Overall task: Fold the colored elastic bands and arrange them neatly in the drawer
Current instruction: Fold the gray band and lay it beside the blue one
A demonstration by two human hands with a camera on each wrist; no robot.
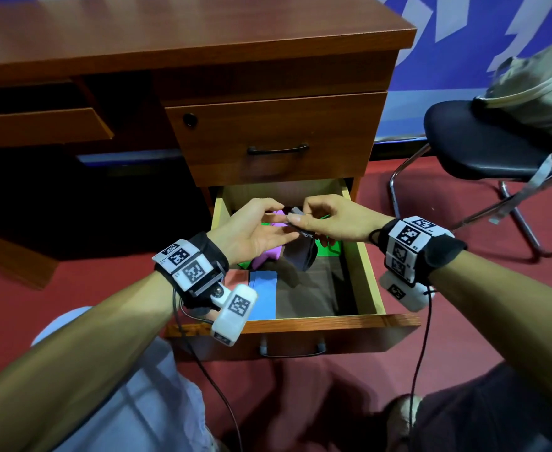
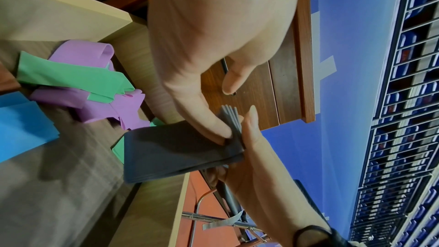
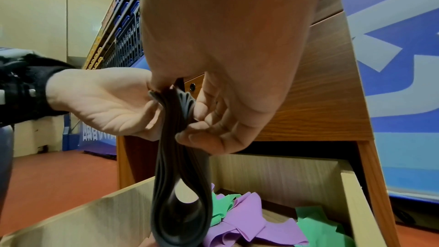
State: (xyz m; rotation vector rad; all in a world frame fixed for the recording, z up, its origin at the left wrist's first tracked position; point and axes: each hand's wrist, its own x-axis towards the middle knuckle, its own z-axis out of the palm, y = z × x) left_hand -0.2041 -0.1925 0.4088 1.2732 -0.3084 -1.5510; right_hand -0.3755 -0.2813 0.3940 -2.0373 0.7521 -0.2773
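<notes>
Above open drawer [image 1: 362,265]: grey band [image 1: 300,252], folded in layers, hangs from left hand [image 1: 251,230] and right hand [image 1: 330,220], fingers [image 2: 204,119] of both pinching stacked top. Risk: layers fanned at pinch; elastic likely springs open on release, or lands on loose purple band [image 1: 268,254] and green band [image 1: 328,247] below.

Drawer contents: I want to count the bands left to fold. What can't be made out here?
- Head view: the left hand, right hand and the grey band they pinch cover the middle of the drawer; purple bands and green bands only peek out, so no count.
- Left wrist view: the blue band is cut off by the left edge.
- Right wrist view: the grey band's lower loops run off the bottom edge.
</notes>
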